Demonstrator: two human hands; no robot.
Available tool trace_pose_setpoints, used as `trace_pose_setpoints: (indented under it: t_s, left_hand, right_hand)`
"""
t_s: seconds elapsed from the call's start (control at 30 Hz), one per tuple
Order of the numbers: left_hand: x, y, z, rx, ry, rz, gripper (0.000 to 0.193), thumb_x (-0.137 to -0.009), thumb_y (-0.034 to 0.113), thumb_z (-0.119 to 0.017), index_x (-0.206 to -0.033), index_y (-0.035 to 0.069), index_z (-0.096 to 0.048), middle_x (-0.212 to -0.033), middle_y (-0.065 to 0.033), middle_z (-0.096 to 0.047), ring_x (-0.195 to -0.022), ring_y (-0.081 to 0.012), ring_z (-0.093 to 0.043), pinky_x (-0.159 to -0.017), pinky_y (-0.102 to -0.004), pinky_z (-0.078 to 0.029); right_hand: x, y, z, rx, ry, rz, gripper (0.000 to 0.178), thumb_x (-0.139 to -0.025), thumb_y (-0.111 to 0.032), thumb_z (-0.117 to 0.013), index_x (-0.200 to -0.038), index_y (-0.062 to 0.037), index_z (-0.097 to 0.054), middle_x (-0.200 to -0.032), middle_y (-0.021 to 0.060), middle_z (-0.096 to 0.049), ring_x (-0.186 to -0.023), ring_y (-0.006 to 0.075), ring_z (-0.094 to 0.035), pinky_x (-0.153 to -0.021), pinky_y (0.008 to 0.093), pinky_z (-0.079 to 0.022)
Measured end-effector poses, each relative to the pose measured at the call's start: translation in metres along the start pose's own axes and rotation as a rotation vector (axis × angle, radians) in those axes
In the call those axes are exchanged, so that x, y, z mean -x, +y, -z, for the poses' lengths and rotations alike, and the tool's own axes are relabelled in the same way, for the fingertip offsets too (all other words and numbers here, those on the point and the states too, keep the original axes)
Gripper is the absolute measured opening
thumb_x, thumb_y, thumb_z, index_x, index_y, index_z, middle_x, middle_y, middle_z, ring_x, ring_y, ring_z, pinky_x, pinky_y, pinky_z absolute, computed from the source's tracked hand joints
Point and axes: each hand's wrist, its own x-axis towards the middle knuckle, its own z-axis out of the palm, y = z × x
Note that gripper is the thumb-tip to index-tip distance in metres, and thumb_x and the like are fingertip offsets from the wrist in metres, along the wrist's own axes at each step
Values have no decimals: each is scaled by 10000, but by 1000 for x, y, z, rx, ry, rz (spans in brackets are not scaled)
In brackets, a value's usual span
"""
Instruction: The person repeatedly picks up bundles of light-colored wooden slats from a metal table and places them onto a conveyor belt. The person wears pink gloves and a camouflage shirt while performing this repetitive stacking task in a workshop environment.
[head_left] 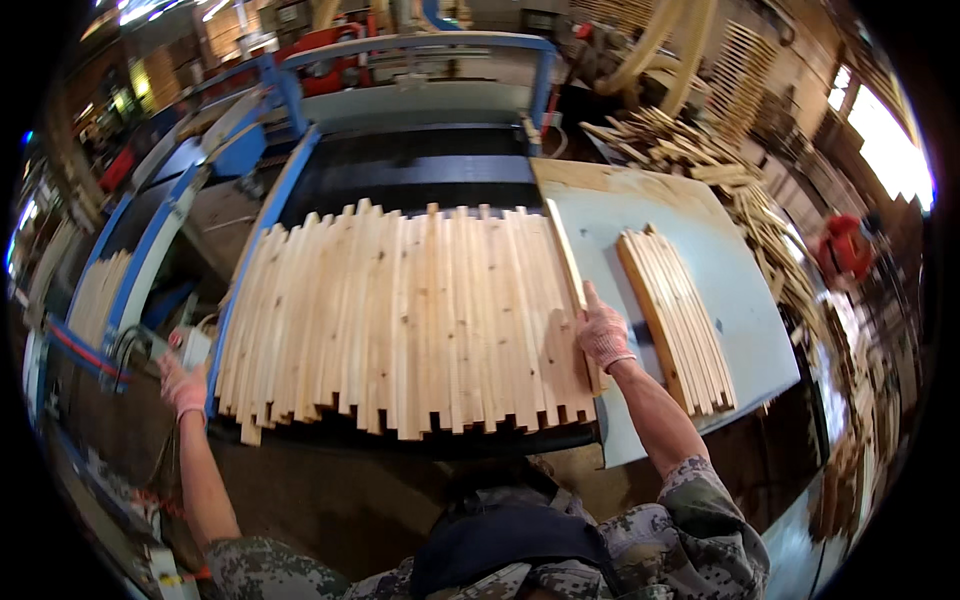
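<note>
A wide row of pale wooden strips lies side by side on a dark conveyor bed, their ends uneven. At the row's right edge, my right hand, in a pinkish knit glove, is closed on a narrow wooden strip that stands slightly proud of the others. My left hand, gloved alike, is at a small white control box with a red button, left of the bed. Its fingers look extended toward the box; whether one presses the button I cannot make out.
A grey-blue side table adjoins the bed and carries a small bundle of strips. Blue machine rails border the bed, and a blue frame spans its far end. Scrap wood is heaped beyond the table.
</note>
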Motion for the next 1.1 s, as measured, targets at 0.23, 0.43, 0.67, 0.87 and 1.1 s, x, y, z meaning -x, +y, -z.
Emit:
trace_pose_setpoints:
  t_s: [0.23, 0.43, 0.67, 0.87, 1.1]
  left_hand:
    - [2, 15, 18, -67, -73, -64, 834, -922, 315, -757, -1616, 39, -385, -1709, -214, -354, -1482, -393, -488, -1170, -485, -468]
    - [5, -17, -33, 719, 10, -320, 665, -987, 292, -714, -1534, -31, -517, -1549, -182, -558, -1354, -323, -600, -1149, -424, -484]
    - [267, 161, 82, 1319, -1188, -581, 536, -973, 201, -709, -1447, -39, -635, -1318, -140, -727, -1194, -210, -697, -1109, -368, -524]
    - [431, 221, 16, 1335, -1995, -528, 689, -948, 290, -820, -1482, -74, -582, -1430, -170, -678, -1297, -249, -656, -1155, -384, -487]
    - [534, 258, 33, 916, -2264, -647, 581, -963, 190, -764, -1450, -85, -608, -1372, -174, -704, -1233, -261, -689, -1104, -371, -521]
  right_hand:
    - [53, 33, 34, 77, 24, -68, 662, -1040, -261, -538, -1654, -105, -345, -1152, 243, -734, -1011, 429, -723, -902, 537, -569]
    - [91, 89, 42, 219, 39, -134, 591, -1037, -238, -486, -1602, -77, -421, -1132, 233, -749, -1025, 413, -735, -906, 538, -576]
    - [97, 129, 52, 249, 141, -195, 659, -968, -259, -653, -1568, -63, -463, -1166, 228, -724, -1069, 410, -704, -935, 521, -555]
    - [124, 152, 38, 237, 461, -1, 532, -974, -236, -588, -1463, -28, -562, -1112, 222, -685, -977, 368, -684, -900, 500, -550]
    - [188, 149, 50, 113, 242, -174, 527, -924, -198, -615, -1431, -62, -573, -1212, 181, -679, -1103, 349, -654, -966, 496, -533]
